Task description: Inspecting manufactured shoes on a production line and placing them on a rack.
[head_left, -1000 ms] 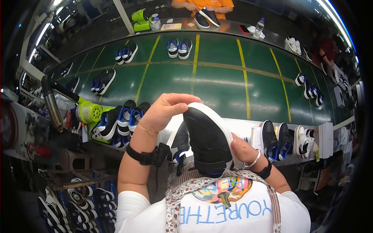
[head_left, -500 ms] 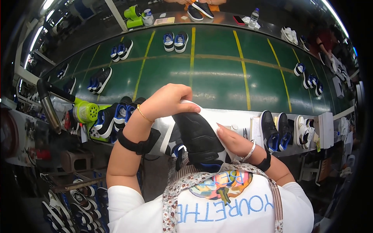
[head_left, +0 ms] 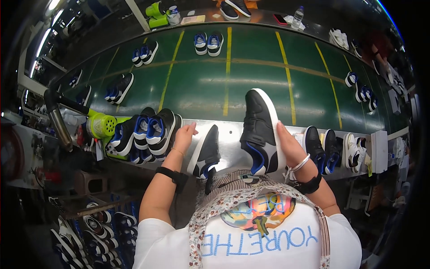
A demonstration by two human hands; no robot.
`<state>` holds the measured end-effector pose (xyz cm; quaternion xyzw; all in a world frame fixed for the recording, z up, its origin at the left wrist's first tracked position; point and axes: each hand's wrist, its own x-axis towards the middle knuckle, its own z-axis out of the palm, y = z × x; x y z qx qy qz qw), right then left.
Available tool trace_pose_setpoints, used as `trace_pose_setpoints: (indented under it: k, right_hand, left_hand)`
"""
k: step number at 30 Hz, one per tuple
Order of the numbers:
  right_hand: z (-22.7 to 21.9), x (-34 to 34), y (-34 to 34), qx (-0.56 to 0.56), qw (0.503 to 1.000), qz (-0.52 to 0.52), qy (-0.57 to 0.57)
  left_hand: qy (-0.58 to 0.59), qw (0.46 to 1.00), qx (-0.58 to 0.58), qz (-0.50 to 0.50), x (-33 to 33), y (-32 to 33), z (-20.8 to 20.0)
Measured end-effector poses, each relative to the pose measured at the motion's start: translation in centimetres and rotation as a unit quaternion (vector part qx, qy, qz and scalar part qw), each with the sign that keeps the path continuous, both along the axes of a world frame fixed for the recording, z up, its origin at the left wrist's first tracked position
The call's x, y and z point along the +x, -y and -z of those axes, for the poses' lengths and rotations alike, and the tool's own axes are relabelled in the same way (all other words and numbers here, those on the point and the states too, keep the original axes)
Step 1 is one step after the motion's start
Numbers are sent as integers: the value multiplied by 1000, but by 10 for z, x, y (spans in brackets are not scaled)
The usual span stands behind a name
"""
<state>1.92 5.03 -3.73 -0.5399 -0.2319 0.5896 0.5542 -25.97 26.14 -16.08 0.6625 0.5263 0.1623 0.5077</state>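
Note:
My right hand (head_left: pixel 290 145) grips a black shoe (head_left: pixel 259 130) with a white sole and blue lining, its fingers hidden behind the sole. The shoe is held toe away from me, its upper turned left. My left hand (head_left: pixel 183 138) is apart from that shoe, beside the row of shoes at the left. Its fingers are bent and drawn together; whether something small is between them cannot be made out. A second black shoe (head_left: pixel 206 150) lies tilted on the metal ledge (head_left: pixel 229 134), between my two hands.
Black-and-blue shoes (head_left: pixel 160 130) crowd the ledge at left, beside a green tool (head_left: pixel 102 125). At right stand black shoes (head_left: pixel 312 143), white shoes (head_left: pixel 351 151) and a white box (head_left: pixel 379 145). Beyond lies a green belt (head_left: pixel 188 89) carrying pairs of shoes. A shoe rack (head_left: pixel 96 233) stands lower left.
My left hand has let go of the shoe's toe and moved left and down. In my right hand the shoe has turned upright, showing its upper and blue opening.

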Motion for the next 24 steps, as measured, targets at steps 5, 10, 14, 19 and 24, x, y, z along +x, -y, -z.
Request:
trace_pose_setpoints:
  k: [5,10,14,19,24]
  right_hand:
    - [8,19,10,0,1000,25,-3]
    - [2,15,7,2,999,33,30]
    - [5,16,3,53,998,41,-1]
    - [-4,16,0,58,997,45,-25]
    - [-22,16,0,70,997,32,-31]
  left_hand:
    - [-35,977,-186,94,-24,41,23]
    - [109,954,-268,73,-26,50,27]
    - [271,879,-392,-19,7,48,-17]
    - [339,872,-353,16,50,53,-109]
    - [354,890,-281,51,70,59,-150]
